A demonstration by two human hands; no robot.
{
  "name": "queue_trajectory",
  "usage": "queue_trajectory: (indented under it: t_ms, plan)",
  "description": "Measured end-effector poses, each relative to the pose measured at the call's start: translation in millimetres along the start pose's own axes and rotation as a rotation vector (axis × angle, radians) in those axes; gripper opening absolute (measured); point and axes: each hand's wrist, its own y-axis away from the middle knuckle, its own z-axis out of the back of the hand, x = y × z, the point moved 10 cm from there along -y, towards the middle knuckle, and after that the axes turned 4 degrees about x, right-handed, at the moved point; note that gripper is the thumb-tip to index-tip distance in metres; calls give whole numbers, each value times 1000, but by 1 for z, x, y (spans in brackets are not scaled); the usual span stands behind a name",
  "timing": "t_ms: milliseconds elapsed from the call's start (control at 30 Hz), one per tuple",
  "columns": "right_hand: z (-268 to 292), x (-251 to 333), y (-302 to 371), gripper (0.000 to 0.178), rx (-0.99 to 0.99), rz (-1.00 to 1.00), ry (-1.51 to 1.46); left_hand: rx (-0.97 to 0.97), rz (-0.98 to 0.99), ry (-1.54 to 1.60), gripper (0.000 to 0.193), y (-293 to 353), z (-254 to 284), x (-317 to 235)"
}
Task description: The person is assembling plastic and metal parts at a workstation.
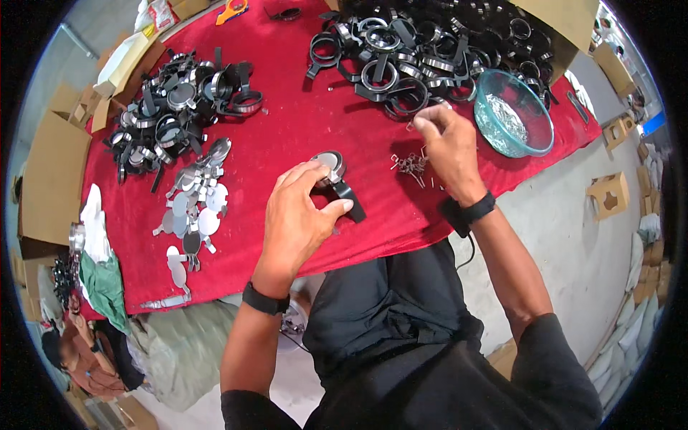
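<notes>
My left hand point(292, 211) is closed around a round metal-faced part with a black handle point(351, 203), resting it on the red cloth. The part's grey disc face point(329, 160) shows beyond my fingers. Over the cloth to the right, my right hand point(453, 149) pinches a small bent metal clip point(411, 126) between thumb and forefinger; its shape is only partly visible. A little heap of similar metal clips point(411, 165) lies just left of that hand. Beside it stands a clear teal bowl point(536, 150) with shiny small pieces inside.
Black-handled metal rings point(380, 72) are heaped at the far side by a cardboard box point(562, 21). Another heap of disc-faced parts point(168, 115) lies left, with loose flat metal discs point(192, 208) nearer. Orange-handled scissors point(231, 10) lie far left. Another person point(89, 355) sits at lower left.
</notes>
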Motion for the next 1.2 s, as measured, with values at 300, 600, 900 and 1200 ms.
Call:
queue_trajectory:
  t_ms: [300, 600, 900, 1200]
  plan:
    - [-52, 10, 29, 14, 318, -339, -553, 10, 25, -15, 58, 1, 0, 6]
    - [-69, 101, 62, 16, 159, 551, -108, 36, -59, -60, 54, 3, 3, 0]
    - [-67, 117, 69, 20, 86, 744, -19, 120, -37, -81, 41, -6, 1, 3]
    - [-69, 121, 68, 16, 97, 754, 19, 73, -20, -114, 36, -7, 0, 5]
